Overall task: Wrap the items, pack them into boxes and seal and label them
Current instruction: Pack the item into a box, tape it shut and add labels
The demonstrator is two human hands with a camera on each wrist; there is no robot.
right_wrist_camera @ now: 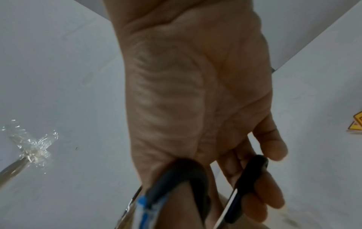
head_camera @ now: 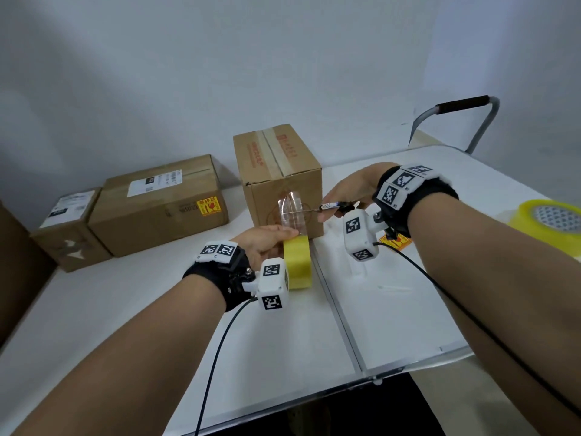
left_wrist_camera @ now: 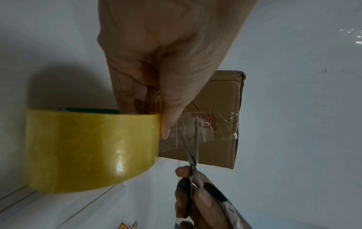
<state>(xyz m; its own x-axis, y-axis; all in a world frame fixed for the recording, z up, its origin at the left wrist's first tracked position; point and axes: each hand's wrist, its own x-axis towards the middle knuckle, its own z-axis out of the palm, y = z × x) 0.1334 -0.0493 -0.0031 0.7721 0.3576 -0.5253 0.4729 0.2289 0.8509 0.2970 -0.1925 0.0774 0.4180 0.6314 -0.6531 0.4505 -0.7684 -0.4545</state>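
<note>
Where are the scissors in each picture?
Head: scissors just right of centre, blades pointing left at the box.
Left wrist: scissors low, right of centre, blades pointing up across the clear tape.
Right wrist: scissors, black handles at the bottom edge.
Shared landmark: the right hand holding them.

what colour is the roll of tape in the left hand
Yellow. The roll of tape held by the left hand shows best in the left wrist view.

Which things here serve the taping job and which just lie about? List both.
In use:
- left hand holds the yellow tape roll
- right hand grips the scissors, blades at the clear tape strip
- upright box being taped

Lying about:
- long flat box
- small box
- second tape roll
- warning sticker on the table
</note>
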